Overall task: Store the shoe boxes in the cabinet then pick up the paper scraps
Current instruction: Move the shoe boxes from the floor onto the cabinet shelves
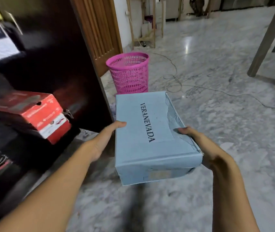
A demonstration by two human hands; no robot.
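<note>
1. Two hands share the load. Your left hand (pixel 103 139) grips the left long side of the blue shoe box (pixel 143 131), thumb laid flat on the lid and the other fingers hidden underneath. Your right hand (pixel 205 148) grips the opposite side, thumb hooked over the torn edge of the lid (pixel 175 118), with its fingers out of sight below as well.
2. The blue shoe box hangs above the marble floor (pixel 217 123), roughly level. It is just to the right of the dark cabinet (pixel 53 52) and fully outside it.
3. One box looks stored: the red shoe box (pixel 44 113) lies on a cabinet shelf, skewed, with its labelled end poking out towards you.
4. By my reckoning you are midway through the storing half of the task. The blue shoe box has not yet gone in, and it needs to swing left onto a shelf. The view is too blurred and dark on that side to tell which shelf has room. No other loose box shows here.
5. The paper scraps are not begun, as both hands are busy. I cannot pick out any scrap for certain. A pale smudge on the floor by the foot of the cabinet panel, behind the box's far left corner, may be some.
6. The pink basket (pixel 130 76) stands just behind the box, beside the cabinet, and looks a likely home for the scraps.
7. Mind the ripped lid under your right thumb, which could give if you squeeze there.
</note>
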